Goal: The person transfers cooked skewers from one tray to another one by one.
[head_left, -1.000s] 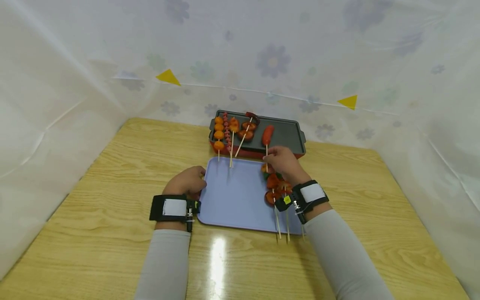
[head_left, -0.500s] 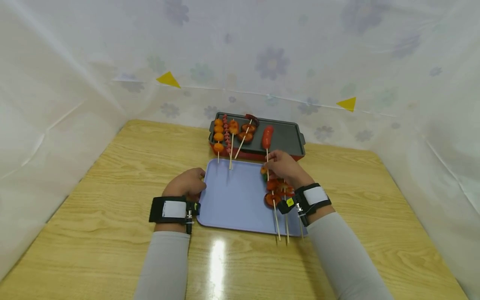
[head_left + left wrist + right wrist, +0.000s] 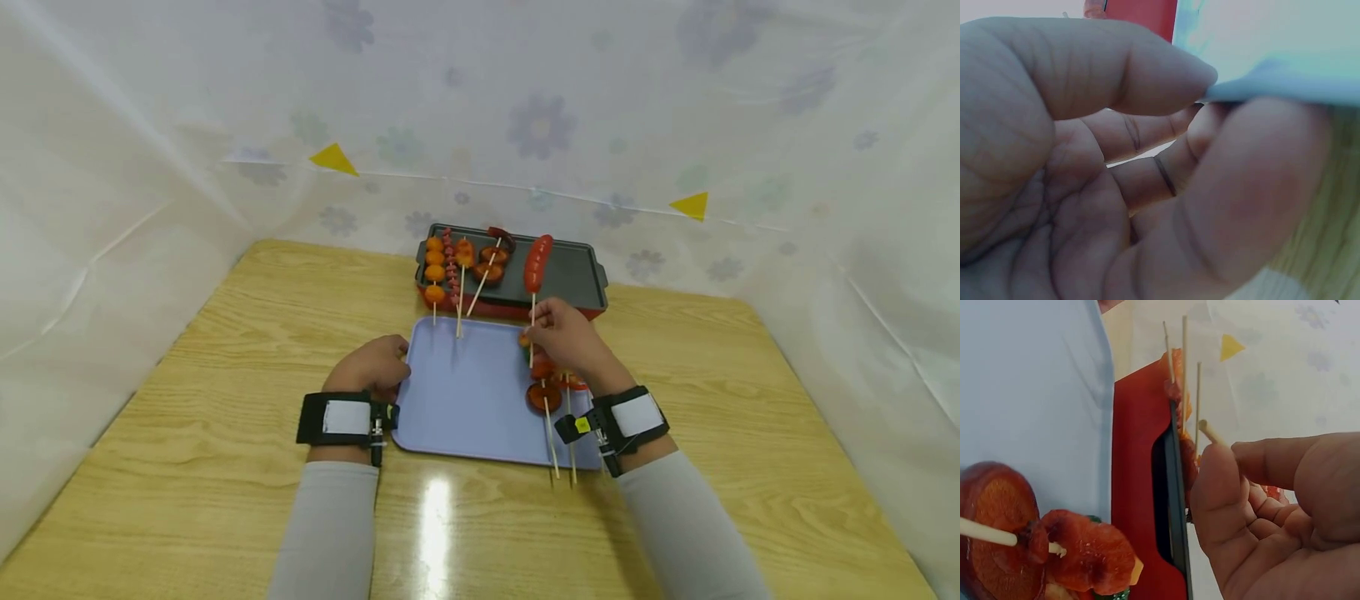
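My left hand (image 3: 372, 367) pinches the left edge of a pale lilac-blue tray (image 3: 472, 392); the left wrist view shows thumb and fingers on its rim. My right hand (image 3: 570, 335) pinches the wooden stick of a sausage skewer (image 3: 537, 265). The red sausage points away, over the front part of a black grill plate (image 3: 577, 275), and the stick's lower end hangs above the tray. Beneath the right hand, on the tray's right side, lie several skewers, among them one with a round brown slice (image 3: 543, 397). My hand and wrist strap partly hide them.
The grill's red base (image 3: 1135, 487) stands just behind the tray. On its left half lie an orange-ball skewer (image 3: 434, 273), a thin pink meat skewer (image 3: 451, 265) and a skewer with brown round slices (image 3: 489, 273). Their sticks overhang the front. A flowered curtain (image 3: 540, 125) surrounds the table (image 3: 225, 350).
My right hand has lifted the sausage skewer slightly, and the sausage looks larger and nearer. The left hand and tray stay in place.
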Motion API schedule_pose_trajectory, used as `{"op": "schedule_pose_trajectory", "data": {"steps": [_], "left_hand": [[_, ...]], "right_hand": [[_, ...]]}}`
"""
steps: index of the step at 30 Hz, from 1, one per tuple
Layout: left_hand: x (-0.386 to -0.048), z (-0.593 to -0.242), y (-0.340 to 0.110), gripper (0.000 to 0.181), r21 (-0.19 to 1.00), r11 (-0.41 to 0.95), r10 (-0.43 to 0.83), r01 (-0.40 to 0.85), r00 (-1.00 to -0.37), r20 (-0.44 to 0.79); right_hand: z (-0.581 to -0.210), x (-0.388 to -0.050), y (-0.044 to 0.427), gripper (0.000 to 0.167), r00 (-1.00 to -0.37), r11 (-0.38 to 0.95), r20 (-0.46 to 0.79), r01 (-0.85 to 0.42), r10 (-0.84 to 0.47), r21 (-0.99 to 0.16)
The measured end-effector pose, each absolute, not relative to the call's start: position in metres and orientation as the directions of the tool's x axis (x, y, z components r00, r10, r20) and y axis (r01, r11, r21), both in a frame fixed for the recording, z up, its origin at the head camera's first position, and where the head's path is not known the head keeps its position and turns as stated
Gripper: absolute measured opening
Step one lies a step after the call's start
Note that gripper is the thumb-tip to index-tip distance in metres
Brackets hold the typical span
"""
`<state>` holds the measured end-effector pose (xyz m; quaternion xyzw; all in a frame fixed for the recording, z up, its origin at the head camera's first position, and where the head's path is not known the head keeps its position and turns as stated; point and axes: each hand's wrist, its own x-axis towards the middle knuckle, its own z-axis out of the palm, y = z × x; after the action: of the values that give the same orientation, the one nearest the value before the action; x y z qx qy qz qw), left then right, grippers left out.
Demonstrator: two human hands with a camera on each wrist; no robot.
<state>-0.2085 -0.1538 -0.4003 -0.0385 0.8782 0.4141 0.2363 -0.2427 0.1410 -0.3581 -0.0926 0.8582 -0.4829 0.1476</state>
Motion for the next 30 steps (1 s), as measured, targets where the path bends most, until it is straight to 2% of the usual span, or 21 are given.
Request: {"op": "schedule_pose_trajectory", "data": {"steps": [9,23,30], "left_hand": [[-0.210,-0.400,-0.154,0.054,0.698,0.672,0.140,-0.247,-0.884,-0.447],[-0.211,-0.402,-0.155,0.054,0.686,0.685,0.133,-0.247,-0.883,-0.451],[-0.211,-0.403,-0.156,0.055,0.686,0.681,0.126,-0.256,-0.882,-0.454]], "right_hand": [[-0.349,-0.226,0.138,0.023,-0.945,0.431,-0.129,-0.013,-0.300,-0.902],[-0.345,-0.211,0.138,0.025,-0.946,0.366,-0.055,-0.069,-0.318,-0.928],[-0.349,-0.207,0.137,0.026,-0.954,0.339,-0.079,-0.026,-0.290,-0.940]]}}
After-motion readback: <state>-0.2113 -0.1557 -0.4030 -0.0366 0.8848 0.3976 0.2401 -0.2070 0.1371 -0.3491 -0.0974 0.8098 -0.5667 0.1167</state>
